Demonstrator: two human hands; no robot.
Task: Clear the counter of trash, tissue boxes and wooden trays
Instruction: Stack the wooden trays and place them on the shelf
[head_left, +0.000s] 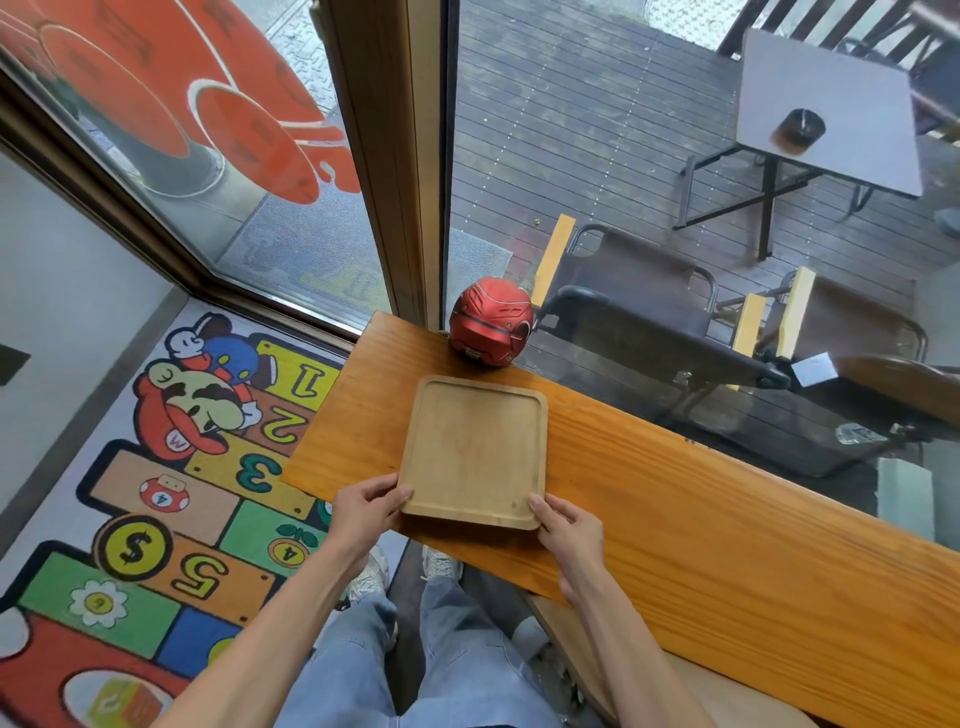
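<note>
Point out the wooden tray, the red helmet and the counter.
wooden tray (475, 452): head view, middle of its bare inner floor.
red helmet (491, 322): head view, centre of the shell.
counter (701, 525): head view, bare wood right of the tray.

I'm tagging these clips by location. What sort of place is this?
Probably a cafe: a wooden counter runs along a window, a serving tray sits on it, and outside on the deck stand a table and chairs.
</note>
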